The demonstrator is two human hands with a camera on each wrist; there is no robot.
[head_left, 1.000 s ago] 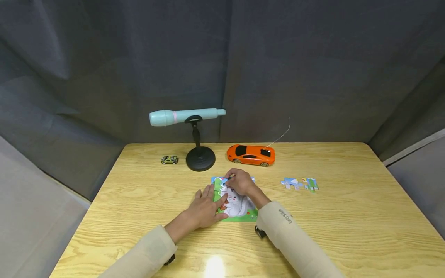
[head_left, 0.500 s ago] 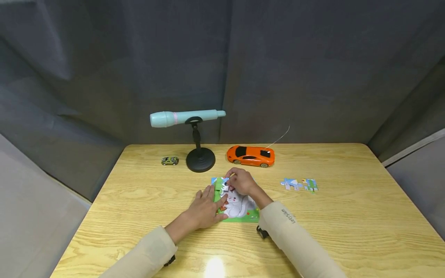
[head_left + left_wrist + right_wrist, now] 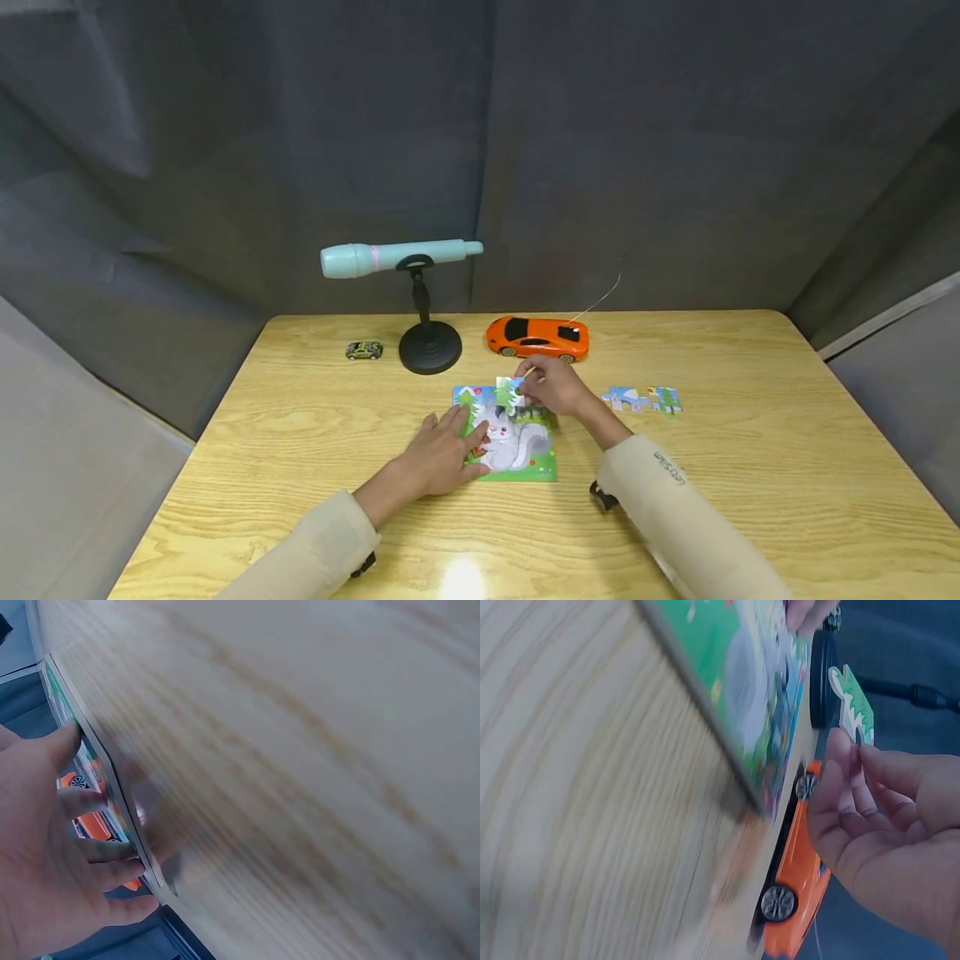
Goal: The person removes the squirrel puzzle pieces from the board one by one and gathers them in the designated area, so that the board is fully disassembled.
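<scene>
A jigsaw puzzle [image 3: 517, 454] with a white squirrel picture lies on the wooden table in the head view. My left hand [image 3: 441, 457] rests on its left side, fingers spread and fairly straight; the left wrist view has those fingertips along the puzzle's edge. Between thumb and fingertips, my right hand [image 3: 557, 387] pinches a puzzle piece [image 3: 506, 392] with a green tree on it, over the puzzle's upper part. In the right wrist view this piece [image 3: 857, 706] is raised above the puzzle board [image 3: 705, 645].
Loose puzzle pieces [image 3: 626, 397] lie right of the puzzle, with another tree piece [image 3: 666, 398] beside them. Behind stand an orange toy car [image 3: 537, 337] with a thin antenna, a black stand [image 3: 431, 348] holding a light-blue microphone [image 3: 401, 255], and a small toy car [image 3: 364, 350].
My right hand has lifted the tree piece from the puzzle's upper left and shifted it right. My left hand stays on the puzzle. The head view has tilted slightly.
</scene>
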